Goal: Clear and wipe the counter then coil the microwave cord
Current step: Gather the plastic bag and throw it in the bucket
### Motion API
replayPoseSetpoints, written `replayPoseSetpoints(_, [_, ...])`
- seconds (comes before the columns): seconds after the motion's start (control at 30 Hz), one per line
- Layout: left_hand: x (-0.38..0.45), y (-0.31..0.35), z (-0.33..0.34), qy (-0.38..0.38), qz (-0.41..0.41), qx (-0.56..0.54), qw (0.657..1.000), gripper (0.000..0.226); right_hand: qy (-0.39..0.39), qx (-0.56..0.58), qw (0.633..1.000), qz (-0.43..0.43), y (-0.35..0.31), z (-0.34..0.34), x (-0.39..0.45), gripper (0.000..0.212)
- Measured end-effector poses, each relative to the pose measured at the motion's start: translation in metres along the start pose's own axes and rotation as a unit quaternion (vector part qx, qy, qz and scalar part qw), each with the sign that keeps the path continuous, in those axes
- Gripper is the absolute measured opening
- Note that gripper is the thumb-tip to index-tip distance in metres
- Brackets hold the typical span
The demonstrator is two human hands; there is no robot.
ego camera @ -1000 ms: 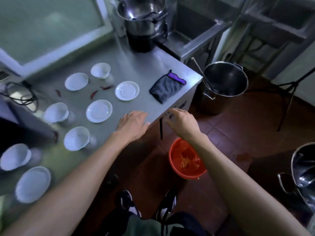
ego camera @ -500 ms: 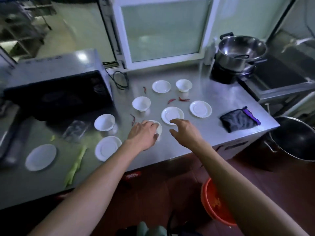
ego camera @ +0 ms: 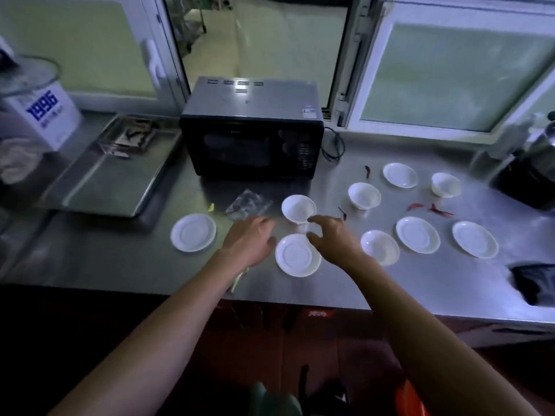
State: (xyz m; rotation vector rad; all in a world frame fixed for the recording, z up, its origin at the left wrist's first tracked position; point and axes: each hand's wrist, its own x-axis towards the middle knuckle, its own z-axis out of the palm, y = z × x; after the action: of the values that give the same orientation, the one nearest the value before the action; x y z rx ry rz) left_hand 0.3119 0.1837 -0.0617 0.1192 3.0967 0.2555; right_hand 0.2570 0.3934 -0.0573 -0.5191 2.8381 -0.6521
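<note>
Several white saucers and small bowls are scattered over the steel counter [ego camera: 126,265]. My left hand [ego camera: 250,240] hovers open just left of a saucer [ego camera: 297,256], near a crumpled clear wrapper [ego camera: 247,204]. My right hand [ego camera: 333,238] reaches with spread, lightly bent fingers toward a bowl [ego camera: 298,208], holding nothing. The black microwave [ego camera: 252,136] stands at the back, its black cord [ego camera: 332,144] lying loose at its right side. A dark cloth [ego camera: 536,285] lies at the right edge. Red chillies [ego camera: 432,208] and a green scrap [ego camera: 238,280] lie on the counter.
A steel tray [ego camera: 105,184] sits left of the microwave, beside a white box marked 1996 [ego camera: 42,115]. A dark pot [ego camera: 528,172] stands at the far right. Windows run behind the counter. An orange bucket [ego camera: 410,399] is on the floor below.
My view has swung left along the counter, bringing the microwave to the centre. My left hand has left the bowl it was touching, and both hands now hover near the saucer and bowl before the microwave.
</note>
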Motion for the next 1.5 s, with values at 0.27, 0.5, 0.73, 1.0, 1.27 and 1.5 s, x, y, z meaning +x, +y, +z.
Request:
replayPoseSetpoints(0.27, [-0.012,-0.088,0.012,-0.001,-0.094,-0.063,0.994,0.033,-0.061,-0.005,0.997,-0.043,-0.051,0.055,0.052,0.043])
replayPoseSetpoints(0.5, [0.016,-0.137,0.035,-0.047,-0.168,-0.074,0.982,0.033,-0.109,-0.037,0.990,-0.080,-0.065,0.103,0.122,0.052])
replayPoseSetpoints(0.73, [0.049,-0.164,0.046,-0.032,-0.208,-0.085,0.974,0.033,-0.154,-0.063,0.983,-0.080,-0.066,0.138,0.171,0.058])
replayPoseSetpoints(1.0, [0.078,-0.196,0.068,-0.053,-0.204,-0.068,0.975,0.029,-0.161,-0.105,0.979,-0.068,-0.062,0.163,0.204,0.070])
replayPoseSetpoints(1.27, [0.110,-0.239,0.092,-0.051,-0.189,-0.063,0.979,0.030,-0.161,-0.122,0.979,-0.017,-0.067,0.192,0.212,0.078])
replayPoseSetpoints(1.5, [0.129,-0.252,0.103,-0.080,-0.186,-0.025,0.979,0.030,-0.152,-0.111,0.982,-0.016,-0.069,0.210,0.215,0.080])
